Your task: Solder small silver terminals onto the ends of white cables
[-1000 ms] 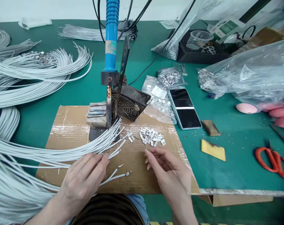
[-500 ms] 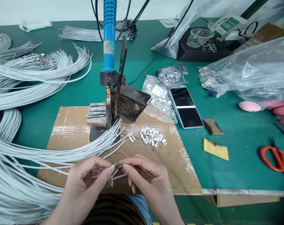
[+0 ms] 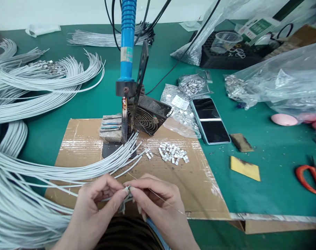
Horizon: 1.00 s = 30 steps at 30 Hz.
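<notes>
My left hand [image 3: 99, 203] is closed, thumb and forefinger pinching a white cable [image 3: 127, 198] close to its end. Fingertip to fingertip with it, my right hand [image 3: 159, 203] is also closed at the same cable end. A thin solder wire [image 3: 166, 201] runs through the right hand and sticks out beyond its fingers. Whatever small part sits between the fingertips is mostly hidden. Beyond the hands, a bundle of white cables [image 3: 90, 170] lies with its ends under a blue-handled soldering iron [image 3: 127, 64], held upright in a stand. Small metal connectors [image 3: 173, 153] are heaped on the cardboard [image 3: 196, 187].
More white cable coils [image 3: 38, 104] cover the left side. A small fan [image 3: 147, 119] leans behind the iron. To the right are a phone [image 3: 210, 121], a yellow sponge [image 3: 245, 168], red-handled scissors [image 3: 310, 178] and plastic bags of metal parts [image 3: 193, 84].
My right hand has moved left, closing the small gap, and its fingertips now meet those of my left hand at the cable end. The whole view has shifted slightly.
</notes>
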Available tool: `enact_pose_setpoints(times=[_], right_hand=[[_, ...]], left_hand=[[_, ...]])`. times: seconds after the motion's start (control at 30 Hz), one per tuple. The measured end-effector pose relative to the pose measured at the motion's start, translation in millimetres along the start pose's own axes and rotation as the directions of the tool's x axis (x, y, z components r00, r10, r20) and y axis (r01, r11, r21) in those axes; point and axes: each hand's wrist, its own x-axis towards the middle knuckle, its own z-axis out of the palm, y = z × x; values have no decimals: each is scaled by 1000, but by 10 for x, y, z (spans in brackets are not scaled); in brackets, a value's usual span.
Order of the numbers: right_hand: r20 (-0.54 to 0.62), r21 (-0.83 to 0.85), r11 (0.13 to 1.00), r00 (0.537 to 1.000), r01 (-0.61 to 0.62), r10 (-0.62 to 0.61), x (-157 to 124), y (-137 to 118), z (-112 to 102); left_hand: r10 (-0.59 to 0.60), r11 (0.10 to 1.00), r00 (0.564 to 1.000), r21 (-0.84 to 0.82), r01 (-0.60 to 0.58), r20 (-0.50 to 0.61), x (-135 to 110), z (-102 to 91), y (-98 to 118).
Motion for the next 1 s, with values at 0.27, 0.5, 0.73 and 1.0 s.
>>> enact_pose_setpoints(times=[0.27,0.5,0.73,1.0], right_hand=[[-49,-93,996,999,-5,0,2,-13,-19],[-66,-403,909,987,106,-144,-48,-85,-29],[-118,-105,983,983,-153,140,-15,-141,-145],[66,-265,960,995,92,-77,-6,-160,-173]], left_hand=[[430,827,902,387,-407,30,-7,-57,-248],[718,490,665,528,-694,207,31,-49,-312],[581,698,814,500,-513,23,-36,-17,-318],[473,795,881,427,-431,9,-50,-1,-277]])
